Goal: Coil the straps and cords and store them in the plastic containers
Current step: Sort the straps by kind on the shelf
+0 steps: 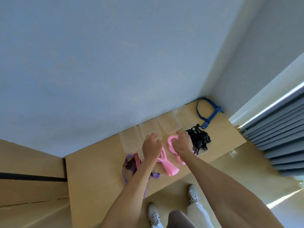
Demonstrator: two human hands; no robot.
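A pink strap (pixel 169 168) lies across the middle of the wooden table (pixel 102 181). My right hand (pixel 183 142) is closed on its looped end near the back. My left hand (pixel 151 146) grips the same strap a little to the left, and its flat tail trails toward me. Several clear plastic containers (pixel 130 139) stand in a row along the wall behind both hands. A purple strap tangled with a red striped one (pixel 134 162) lies under my left forearm. A black tangle of straps (pixel 199 139) sits right of my right hand. A blue strap (pixel 209 119) lies in the back right corner.
The table butts against a pale blue wall at the back and right. A grey pleated blind (pixel 279 132) hangs at the right. My feet in white shoes (pixel 153 214) stand on the floor at the table's front edge.
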